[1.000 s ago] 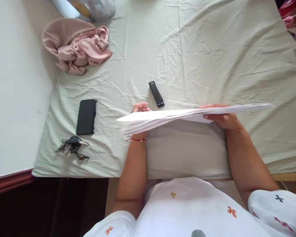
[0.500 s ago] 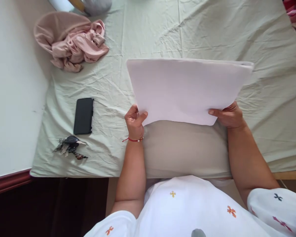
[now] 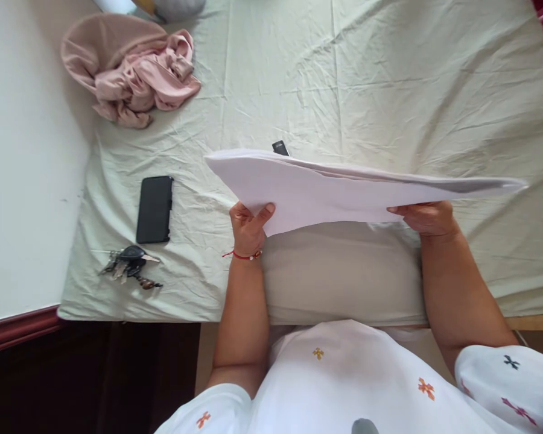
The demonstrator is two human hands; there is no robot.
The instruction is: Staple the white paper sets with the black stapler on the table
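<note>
A stack of white paper sheets is held level between both hands above the bed, its far edge sagging and the sheets slightly fanned apart. My left hand grips the near left corner, thumb on top and fingers beneath. At the near right side, my right hand pinches the stack the same way, its fingers mostly hidden below. Just past the far edge of the paper, a small black object shows in part; the rest of it is covered.
A black phone lies to the left, with a bunch of keys nearer me. A crumpled pink cloth rests at the far left by the white wall. A pale green sheet covers the bed.
The far edge of the paper has tipped down toward me, so its face looks narrower and the sheets bend. A small black object has come into sight behind it. Both hands keep their hold.
</note>
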